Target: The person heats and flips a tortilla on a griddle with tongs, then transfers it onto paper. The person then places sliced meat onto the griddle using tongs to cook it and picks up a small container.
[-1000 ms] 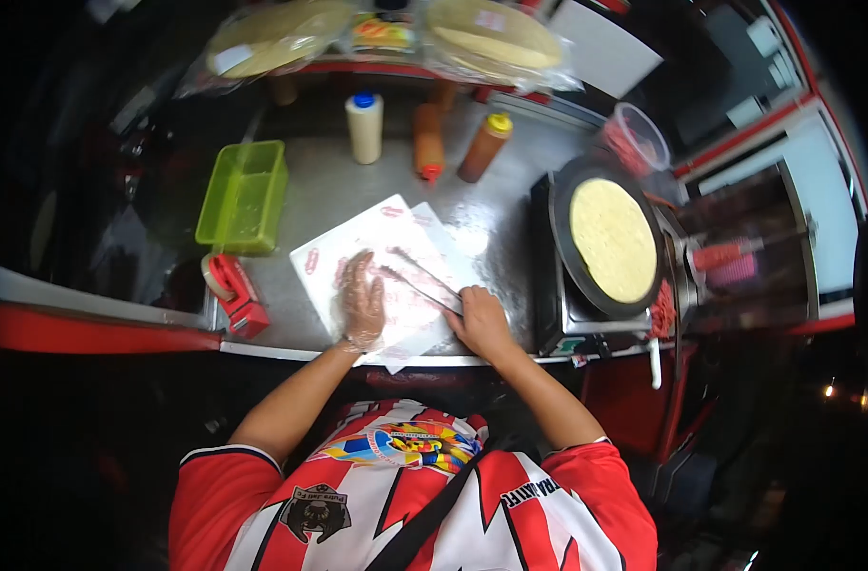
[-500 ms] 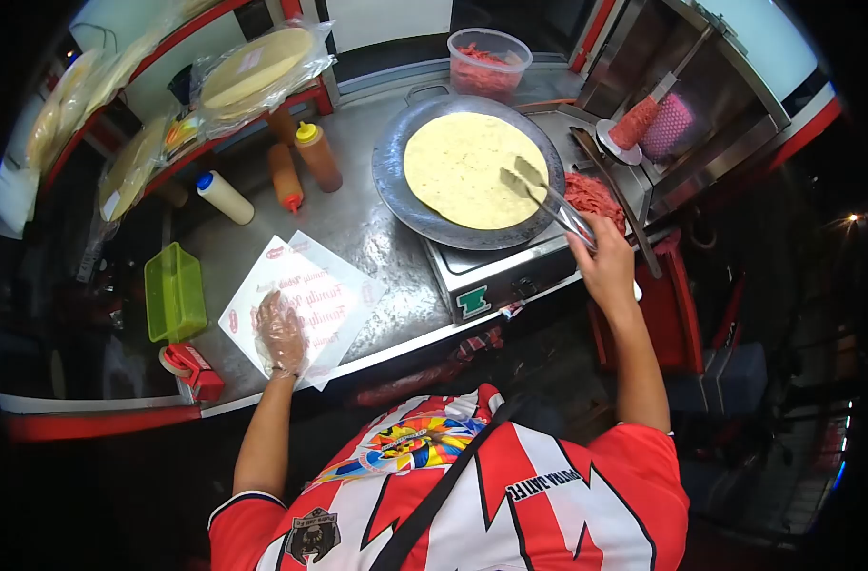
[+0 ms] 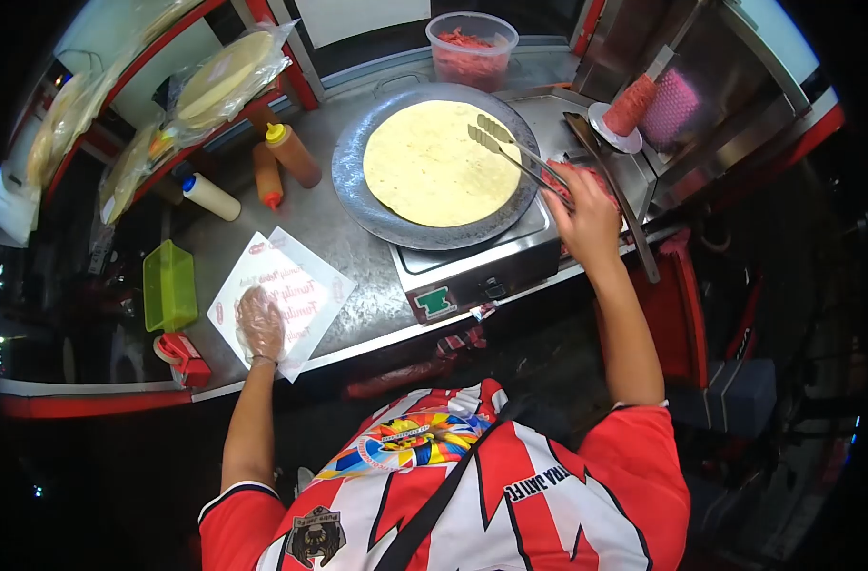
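My left hand (image 3: pixel 261 325), in a clear plastic glove, lies flat with fingers extended on printed white wrapping paper (image 3: pixel 312 284). The sheets overlap at angles near the counter's front edge. My right hand (image 3: pixel 586 219) is bare and grips metal tongs (image 3: pixel 522 164). The tongs' tips are over the far right part of a round pale yellow flatbread (image 3: pixel 424 176); whether they touch it I cannot tell. Beneath the flatbread is a dark round griddle (image 3: pixel 353 205) on a steel stove (image 3: pixel 482 274). Reddish shredded meat (image 3: pixel 596 181) is partly hidden behind my right hand.
Sauce bottles (image 3: pixel 293 157) and a white bottle (image 3: pixel 211 197) stand left of the griddle. A green tray (image 3: pixel 169 285) and red tape dispenser (image 3: pixel 182 360) sit farther left. Behind is a tub of red shreds (image 3: pixel 472 57). A long knife (image 3: pixel 624 205) and meat spit (image 3: pixel 632 107) are right.
The tongs have shifted toward the far edge of the flatbread with my right hand. My left hand stays flat on the paper. The whole view has shifted slightly.
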The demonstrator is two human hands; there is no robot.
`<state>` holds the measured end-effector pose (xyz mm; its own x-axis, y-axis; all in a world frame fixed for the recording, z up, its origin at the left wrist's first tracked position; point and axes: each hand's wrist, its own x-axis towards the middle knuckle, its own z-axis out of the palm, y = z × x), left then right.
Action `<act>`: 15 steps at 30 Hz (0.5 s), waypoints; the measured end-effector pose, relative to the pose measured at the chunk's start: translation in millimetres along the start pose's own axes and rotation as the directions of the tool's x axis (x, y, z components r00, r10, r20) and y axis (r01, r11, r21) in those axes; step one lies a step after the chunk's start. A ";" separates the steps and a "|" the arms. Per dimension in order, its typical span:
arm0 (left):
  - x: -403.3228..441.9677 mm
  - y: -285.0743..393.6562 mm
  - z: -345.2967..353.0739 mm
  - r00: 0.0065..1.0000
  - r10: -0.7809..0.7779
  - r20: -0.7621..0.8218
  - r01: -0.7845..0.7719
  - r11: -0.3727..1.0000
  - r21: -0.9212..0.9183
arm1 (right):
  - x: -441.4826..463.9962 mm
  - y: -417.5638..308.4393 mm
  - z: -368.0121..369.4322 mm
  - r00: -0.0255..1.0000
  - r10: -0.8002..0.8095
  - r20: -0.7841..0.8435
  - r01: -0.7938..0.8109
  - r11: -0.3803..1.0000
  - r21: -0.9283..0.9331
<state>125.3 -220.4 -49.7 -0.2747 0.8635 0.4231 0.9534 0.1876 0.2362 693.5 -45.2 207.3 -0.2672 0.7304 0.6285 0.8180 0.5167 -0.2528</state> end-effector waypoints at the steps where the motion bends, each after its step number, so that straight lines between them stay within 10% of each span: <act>1: -2.7 -4.7 2.8 1.000 0.012 -0.005 -0.012 1.000 0.004 | 3.7 8.0 6.4 0.999 0.013 0.043 -0.013 1.000 -0.017; 15: 0.0 -12.4 6.3 0.998 0.048 -0.047 -0.051 0.997 -0.062 | -31.3 8.8 -37.9 0.943 0.041 0.332 -0.049 0.999 0.017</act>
<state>114.3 -219.7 -58.1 -0.2344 0.8483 0.4748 0.9566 0.1143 0.2680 728.4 -80.4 213.3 -0.3873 0.8577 0.3382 0.8215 0.4876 -0.2956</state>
